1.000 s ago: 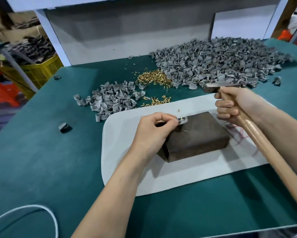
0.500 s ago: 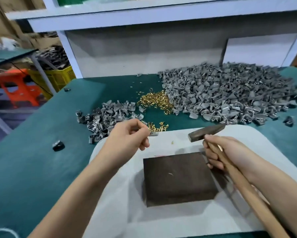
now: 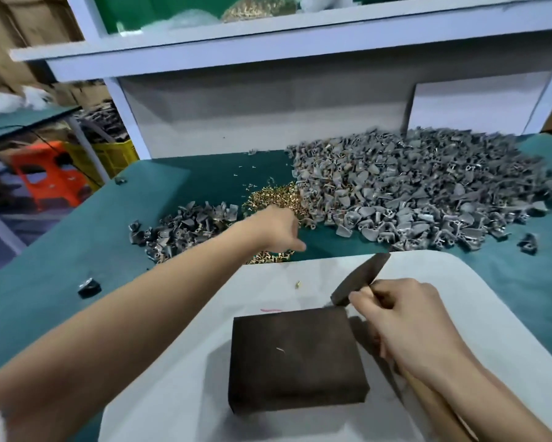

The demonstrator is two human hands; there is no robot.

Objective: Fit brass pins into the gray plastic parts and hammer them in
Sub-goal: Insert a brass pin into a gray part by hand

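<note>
Pins [image 3: 269, 196] beneath left grip [image 3: 275, 231], hammer [image 3: 361, 278] in right [image 3: 410, 325]

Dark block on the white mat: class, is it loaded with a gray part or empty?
Empty. The dark block carries only a tiny pale sliver; no gray part lies on it.

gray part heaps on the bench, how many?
2: a large heap at back right, a smaller heap left of the brass pins. A few strays lie apart.
</note>
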